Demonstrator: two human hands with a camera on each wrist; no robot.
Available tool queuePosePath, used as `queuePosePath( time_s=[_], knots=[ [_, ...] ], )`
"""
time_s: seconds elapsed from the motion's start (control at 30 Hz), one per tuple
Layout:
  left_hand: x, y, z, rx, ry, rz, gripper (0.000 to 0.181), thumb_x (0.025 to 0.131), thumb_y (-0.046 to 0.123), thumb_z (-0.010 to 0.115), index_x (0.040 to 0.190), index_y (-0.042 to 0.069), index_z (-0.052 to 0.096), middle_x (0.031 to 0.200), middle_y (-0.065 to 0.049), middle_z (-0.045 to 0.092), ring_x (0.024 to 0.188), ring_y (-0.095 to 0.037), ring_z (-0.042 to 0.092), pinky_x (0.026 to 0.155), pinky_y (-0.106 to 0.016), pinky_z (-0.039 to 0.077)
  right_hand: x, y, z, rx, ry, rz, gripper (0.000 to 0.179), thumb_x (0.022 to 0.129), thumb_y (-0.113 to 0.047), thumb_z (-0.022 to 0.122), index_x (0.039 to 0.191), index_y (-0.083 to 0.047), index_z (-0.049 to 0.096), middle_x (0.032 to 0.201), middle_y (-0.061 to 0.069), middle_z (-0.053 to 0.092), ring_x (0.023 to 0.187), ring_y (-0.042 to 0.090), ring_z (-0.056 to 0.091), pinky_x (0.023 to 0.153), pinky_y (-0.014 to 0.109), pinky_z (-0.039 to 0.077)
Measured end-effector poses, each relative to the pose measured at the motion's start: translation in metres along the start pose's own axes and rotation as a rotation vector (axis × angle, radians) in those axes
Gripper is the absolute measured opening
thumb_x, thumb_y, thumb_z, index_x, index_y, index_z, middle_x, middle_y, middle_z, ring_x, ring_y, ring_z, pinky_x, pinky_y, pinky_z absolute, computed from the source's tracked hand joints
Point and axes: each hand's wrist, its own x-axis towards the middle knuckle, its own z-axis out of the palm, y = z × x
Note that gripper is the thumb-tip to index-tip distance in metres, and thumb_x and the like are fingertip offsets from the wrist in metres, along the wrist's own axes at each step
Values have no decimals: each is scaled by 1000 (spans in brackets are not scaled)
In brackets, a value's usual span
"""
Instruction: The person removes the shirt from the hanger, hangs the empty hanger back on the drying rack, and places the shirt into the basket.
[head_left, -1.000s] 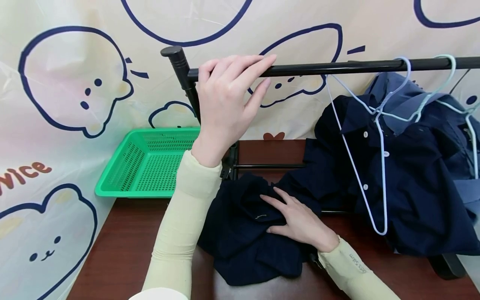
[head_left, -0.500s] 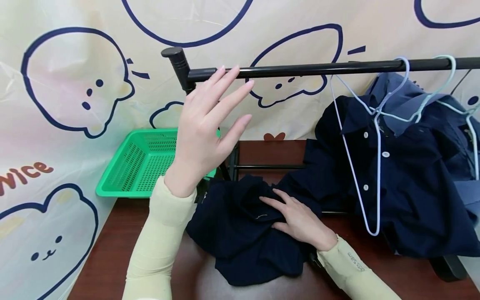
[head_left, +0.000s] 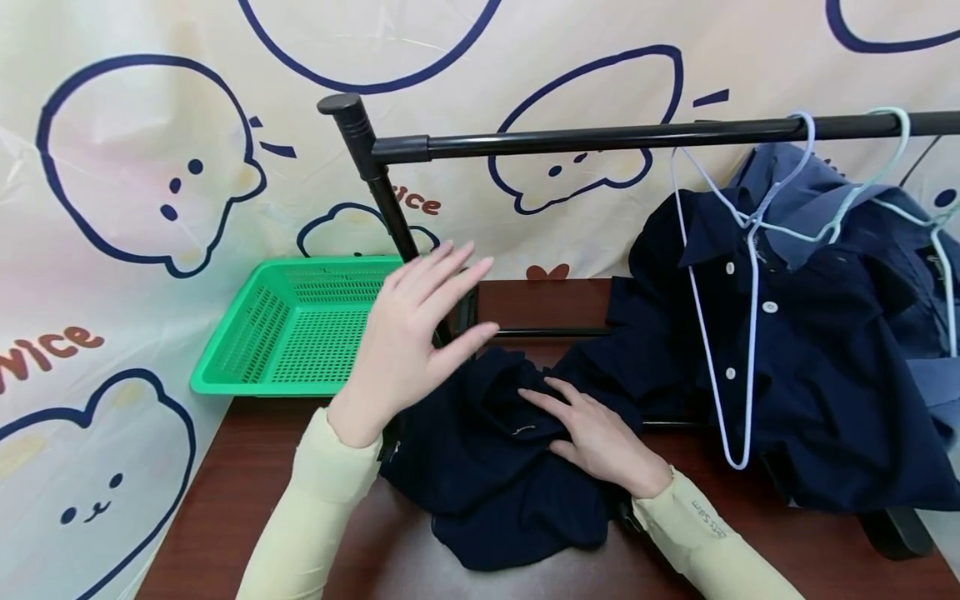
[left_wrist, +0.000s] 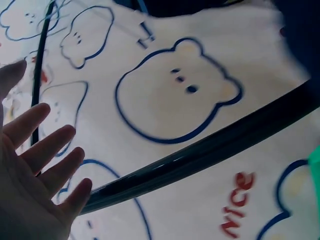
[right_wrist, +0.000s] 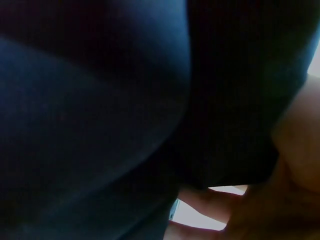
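My left hand is in the air in front of the rack's black upright post, fingers spread and nothing in them. In the left wrist view its palm and extended fingers show beside a black pole. My right hand rests on a crumpled navy garment on the table, its fingers lying loosely over the cloth. Dark fabric fills most of the right wrist view, with a few fingers at the lower right.
A black rail crosses above. From it hang a lavender hanger and a pale green hanger, amid a navy buttoned shirt and blue-grey clothing. A green basket stands back left on the brown table.
My left hand has left the rail and come down in front of the post. The lavender hanger has swung slightly. My right hand has stayed on the garment.
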Motion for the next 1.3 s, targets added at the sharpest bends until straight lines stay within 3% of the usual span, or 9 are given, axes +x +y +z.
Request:
queuePosePath(
  time_s=[0.4, 0.53, 0.63, 0.73, 0.8, 0.97, 1.13, 1.3],
  knots=[
    [-82, 12, 37, 62, -449, -213, 94, 65, 82, 53, 145, 38, 30, 153, 9, 16, 138, -21, 17, 101, -59, 20, -1, 2, 3, 3, -2, 14, 82, 76, -19, 78, 144, -38, 35, 147, 8, 29, 114, 30, 49, 80, 45, 47],
    [-103, 17, 45, 121, -547, -244, 103, 57, 90, 48, 145, 41, 28, 154, 9, 10, 140, -21, 9, 101, -64, 11, -2, 2, 4, -4, 8, 4, 82, 77, -20, 77, 145, -37, 34, 149, 9, 25, 112, 32, 50, 80, 46, 46],
    [-115, 20, 47, 158, -585, -261, 110, 50, 92, 48, 146, 41, 26, 155, 6, 10, 140, -28, 7, 97, -69, 3, -5, 2, 4, -6, 14, -4, 80, 79, -22, 76, 145, -38, 33, 150, 10, 24, 111, 32, 50, 80, 47, 46],
    [-124, 22, 47, 167, -640, -292, 118, 45, 92, 51, 147, 42, 22, 155, 1, 8, 139, -34, 4, 93, -74, 2, -9, 2, 5, -27, 19, -6, 76, 81, -34, 73, 145, -38, 33, 150, 10, 23, 111, 33, 50, 82, 50, 44],
    [-128, 23, 47, 173, -690, -311, 123, 42, 91, 54, 148, 43, 16, 156, -1, 3, 139, -35, 1, 92, -74, 3, -12, 1, 4, -40, 14, 12, 75, 79, -51, 69, 144, -40, 33, 151, 9, 21, 115, 34, 47, 86, 55, 40],
    [-134, 27, 49, 209, -782, -313, 132, 37, 87, 63, 149, 42, 8, 156, -5, 0, 139, -34, 1, 95, -72, 5, -21, -4, 4, -57, -46, 76, 100, 55, -86, 56, 143, -46, 31, 154, 6, 13, 131, 38, 28, 91, 68, 27],
    [-138, 32, 52, 143, -854, -305, 139, 34, 78, 75, 150, 38, 11, 156, -8, 0, 138, -36, 4, 94, -72, 10, -24, -6, 5, -115, -89, 61, 115, 42, -89, 59, 144, -44, 32, 153, 12, 15, 130, 44, 27, 89, 71, 26],
    [-140, 35, 60, 88, -899, -357, 140, 35, 62, 87, 150, 35, 12, 155, -10, -1, 137, -39, 9, 89, -71, 24, -20, -6, 13, -157, -72, 51, 109, 48, -74, 74, 144, -42, 34, 149, 14, 24, 119, 39, 43, 88, 67, 30]
  ],
)
